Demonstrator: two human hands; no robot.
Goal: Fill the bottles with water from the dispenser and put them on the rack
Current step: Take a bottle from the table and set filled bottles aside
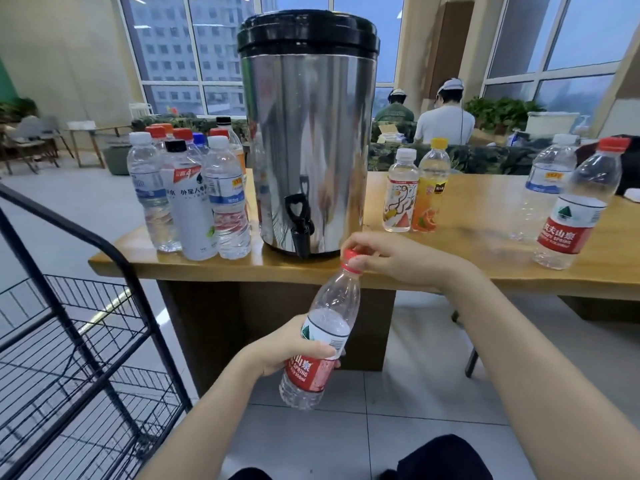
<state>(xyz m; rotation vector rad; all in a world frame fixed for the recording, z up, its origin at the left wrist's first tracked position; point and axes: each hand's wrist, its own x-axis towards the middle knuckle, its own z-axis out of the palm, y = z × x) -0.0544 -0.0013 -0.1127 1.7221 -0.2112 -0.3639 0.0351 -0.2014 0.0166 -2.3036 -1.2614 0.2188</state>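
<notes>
A clear plastic bottle (325, 327) with a red label and a red cap (351, 260) is tilted in front of the table edge. My left hand (294, 344) grips its body around the label. My right hand (384, 258) pinches the red cap from the right. The steel water dispenser (308, 133) with a black lid stands on the wooden table (485, 265), its black tap (299, 226) just above and left of the cap. A black wire rack (79, 341) stands at the lower left.
Several filled bottles (194, 195) cluster on the table left of the dispenser. Two small drink bottles (415, 192) stand to its right, and two larger bottles (568, 209) stand further right. Two seated people (443, 116) are behind the table.
</notes>
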